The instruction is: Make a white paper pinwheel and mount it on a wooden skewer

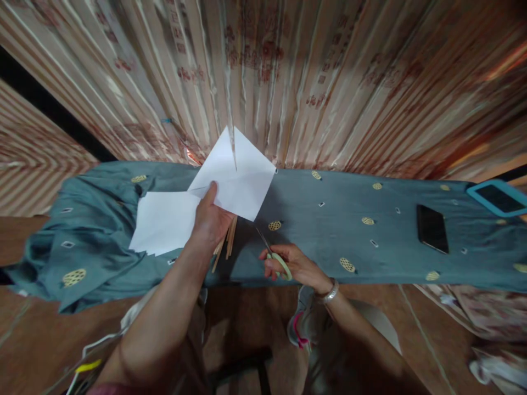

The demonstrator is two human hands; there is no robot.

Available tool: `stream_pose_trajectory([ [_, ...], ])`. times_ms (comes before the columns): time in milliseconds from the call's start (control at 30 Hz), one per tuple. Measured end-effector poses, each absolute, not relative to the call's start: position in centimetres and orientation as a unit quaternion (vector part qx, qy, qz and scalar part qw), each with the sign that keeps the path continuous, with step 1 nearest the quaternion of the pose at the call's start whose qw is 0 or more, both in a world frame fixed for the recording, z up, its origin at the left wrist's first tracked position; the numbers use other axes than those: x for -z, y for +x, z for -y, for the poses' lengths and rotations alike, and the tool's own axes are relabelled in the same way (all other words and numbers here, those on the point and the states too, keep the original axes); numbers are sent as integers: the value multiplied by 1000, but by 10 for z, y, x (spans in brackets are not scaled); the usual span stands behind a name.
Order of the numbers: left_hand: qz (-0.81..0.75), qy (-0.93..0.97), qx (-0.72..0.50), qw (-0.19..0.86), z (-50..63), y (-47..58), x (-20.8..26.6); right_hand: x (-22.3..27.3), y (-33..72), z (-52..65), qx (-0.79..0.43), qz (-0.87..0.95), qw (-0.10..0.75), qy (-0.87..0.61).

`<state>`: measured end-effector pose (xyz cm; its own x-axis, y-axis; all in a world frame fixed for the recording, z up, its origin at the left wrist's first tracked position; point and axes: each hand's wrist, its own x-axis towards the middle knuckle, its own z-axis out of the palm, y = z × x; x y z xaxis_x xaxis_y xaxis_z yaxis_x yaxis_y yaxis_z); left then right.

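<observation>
My left hand [212,219] pinches the lower left edge of a white sheet of paper [242,175], thumb on top and fingers beneath. The sheet is tilted, with a slit running in from its top corner. In my right hand [294,262] is a pair of scissors [280,263] with pale green handles. Their blades point up and left toward the sheet's lower corner; whether they touch it I cannot tell. Beside my left hand lies a stack of white paper [167,222]. Several thin wooden sticks [228,241] lie partly hidden under that hand.
A green-grey cloth [329,230] with yellow motifs covers the long narrow table. A black phone [432,229] and a blue-framed tablet [500,197] lie at the right. Behind the table hangs a pleated, patterned curtain [288,82].
</observation>
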<state>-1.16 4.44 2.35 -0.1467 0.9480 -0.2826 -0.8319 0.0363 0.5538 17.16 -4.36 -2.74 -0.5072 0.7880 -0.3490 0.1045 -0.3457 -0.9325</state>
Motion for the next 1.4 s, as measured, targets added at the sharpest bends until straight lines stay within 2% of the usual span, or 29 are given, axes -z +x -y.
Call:
stream_pose_trajectory([
  [767,-336,93,-642,683,-38,1,-13,32,164,37,-625,575,291,-440],
  [1400,-350,90,-637,681,-38,4,-14,30,164,38,-646,554,291,-438],
])
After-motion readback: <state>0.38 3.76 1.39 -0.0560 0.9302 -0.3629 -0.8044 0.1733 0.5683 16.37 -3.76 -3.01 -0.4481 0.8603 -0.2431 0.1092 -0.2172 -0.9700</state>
